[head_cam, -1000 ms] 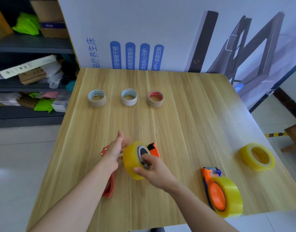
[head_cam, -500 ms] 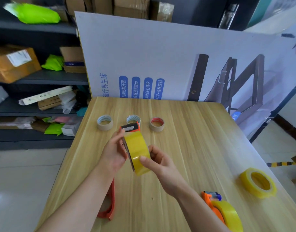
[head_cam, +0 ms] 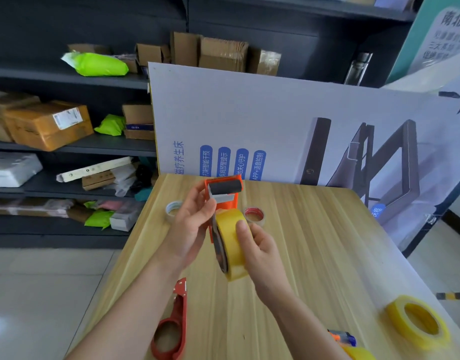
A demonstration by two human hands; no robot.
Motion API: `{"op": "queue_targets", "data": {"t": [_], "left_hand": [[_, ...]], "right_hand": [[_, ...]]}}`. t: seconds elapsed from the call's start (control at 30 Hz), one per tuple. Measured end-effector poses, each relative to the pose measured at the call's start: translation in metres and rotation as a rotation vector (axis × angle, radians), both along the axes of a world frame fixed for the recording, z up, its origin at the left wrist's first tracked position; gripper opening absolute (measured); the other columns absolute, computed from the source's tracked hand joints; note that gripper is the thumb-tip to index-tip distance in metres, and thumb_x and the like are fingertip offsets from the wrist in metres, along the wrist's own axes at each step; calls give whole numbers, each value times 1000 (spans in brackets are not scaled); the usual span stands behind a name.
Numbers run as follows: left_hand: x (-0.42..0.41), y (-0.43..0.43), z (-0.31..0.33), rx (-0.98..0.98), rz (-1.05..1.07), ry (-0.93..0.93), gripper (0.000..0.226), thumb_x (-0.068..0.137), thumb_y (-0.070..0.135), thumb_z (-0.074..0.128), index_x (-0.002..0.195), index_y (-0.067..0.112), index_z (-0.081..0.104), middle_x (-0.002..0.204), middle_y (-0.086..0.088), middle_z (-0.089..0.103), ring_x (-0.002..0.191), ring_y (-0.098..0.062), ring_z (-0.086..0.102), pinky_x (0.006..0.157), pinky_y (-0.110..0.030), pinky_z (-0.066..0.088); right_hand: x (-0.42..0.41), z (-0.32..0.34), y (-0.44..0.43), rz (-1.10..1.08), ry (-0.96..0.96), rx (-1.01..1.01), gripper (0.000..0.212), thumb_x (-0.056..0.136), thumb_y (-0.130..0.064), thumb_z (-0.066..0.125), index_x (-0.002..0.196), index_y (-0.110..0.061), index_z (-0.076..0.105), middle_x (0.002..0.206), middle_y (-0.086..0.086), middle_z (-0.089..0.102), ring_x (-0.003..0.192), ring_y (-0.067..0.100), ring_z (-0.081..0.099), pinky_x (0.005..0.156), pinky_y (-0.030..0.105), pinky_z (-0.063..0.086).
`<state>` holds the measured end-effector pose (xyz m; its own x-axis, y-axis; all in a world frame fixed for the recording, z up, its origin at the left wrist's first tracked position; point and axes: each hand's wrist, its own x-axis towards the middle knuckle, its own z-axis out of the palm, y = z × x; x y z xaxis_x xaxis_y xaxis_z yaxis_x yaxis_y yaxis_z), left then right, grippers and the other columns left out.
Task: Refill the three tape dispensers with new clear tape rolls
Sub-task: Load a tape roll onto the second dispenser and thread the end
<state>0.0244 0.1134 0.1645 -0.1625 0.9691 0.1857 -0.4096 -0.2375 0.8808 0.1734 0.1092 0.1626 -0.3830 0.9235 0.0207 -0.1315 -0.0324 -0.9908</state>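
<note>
I hold an orange tape dispenser up above the wooden table, its black roller on top. My left hand grips its frame from the left. A yellowish clear tape roll sits on the dispenser, and my right hand grips that roll with the thumb on its band. A red empty dispenser lies on the table at the lower left. A second loaded dispenser shows only partly at the bottom edge. A loose new tape roll lies at the lower right.
Two used tape cores lie behind my hands; anything between them is hidden. A large printed board leans at the table's far edge. Dark shelves with cartons and green bags stand on the left.
The dispenser with its roll has been lifted higher and tilted more upright, so its black roller faces me. The camera has tipped upward, showing more shelving.
</note>
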Motion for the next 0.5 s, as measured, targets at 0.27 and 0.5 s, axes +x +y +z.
{"op": "queue_targets", "data": {"t": [0.27, 0.5], "left_hand": [[2, -9, 16, 130, 293, 505, 39, 92, 33, 55, 131, 27, 50, 132, 2, 52, 121, -5, 50, 94, -17, 44], [-10, -8, 17, 261, 581, 1163, 12, 78, 34, 68, 83, 24, 70, 123, 4, 50, 122, -12, 43, 103, -34, 32]], "right_hand": [[1, 8, 4, -6, 5, -21, 44, 74, -38, 77, 100, -4, 66, 85, 14, 76, 74, 27, 76, 58, 30, 58], [2, 9, 9, -81, -88, 64, 52, 67, -42, 78, 97, -1, 67, 83, 12, 77, 75, 24, 76, 65, 38, 62]]}}
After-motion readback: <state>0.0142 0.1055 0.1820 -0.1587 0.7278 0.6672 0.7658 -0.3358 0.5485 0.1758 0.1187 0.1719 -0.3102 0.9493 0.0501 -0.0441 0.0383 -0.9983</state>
